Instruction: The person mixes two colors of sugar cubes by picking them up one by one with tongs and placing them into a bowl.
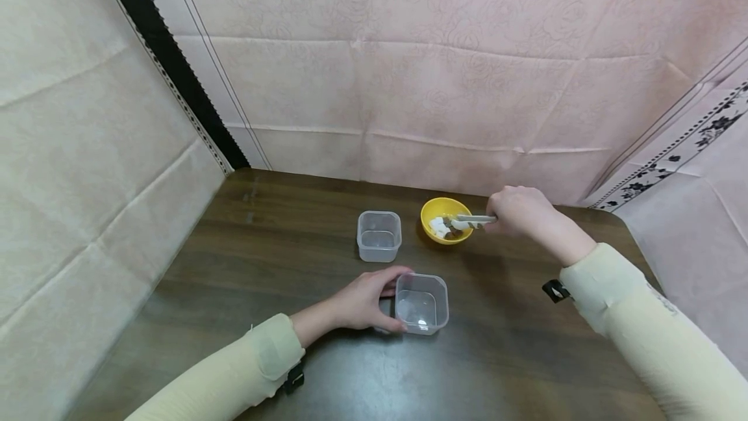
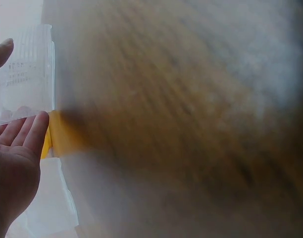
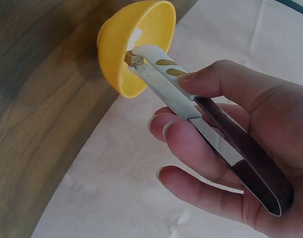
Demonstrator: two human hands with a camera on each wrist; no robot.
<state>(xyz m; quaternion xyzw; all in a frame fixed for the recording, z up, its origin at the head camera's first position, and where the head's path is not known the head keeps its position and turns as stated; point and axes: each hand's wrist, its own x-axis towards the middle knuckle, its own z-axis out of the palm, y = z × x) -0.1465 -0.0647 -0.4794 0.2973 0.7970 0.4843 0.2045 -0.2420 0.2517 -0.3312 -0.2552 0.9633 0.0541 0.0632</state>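
My left hand (image 1: 365, 301) holds a clear plastic container (image 1: 423, 304) by its left side, thumb near the front corner and fingers at the back one. The left wrist view shows those fingers stretched along the container's wall (image 2: 30, 74). My right hand (image 1: 517, 210) grips small tongs (image 3: 221, 144) with white tips and gold leaf marks, thumb pressing on top. Between the tips sits a small brown cube (image 3: 134, 59), at the mouth of a yellow bowl (image 3: 109, 47). White cubes (image 1: 438, 226) and brown pieces lie inside the bowl.
A second clear container (image 1: 378, 237) stands left of the bowl, behind the held one. Everything stands on a dark wooden table (image 1: 245, 265). Pale patterned cloth (image 1: 409, 96) hangs along the table's back edge and both sides.
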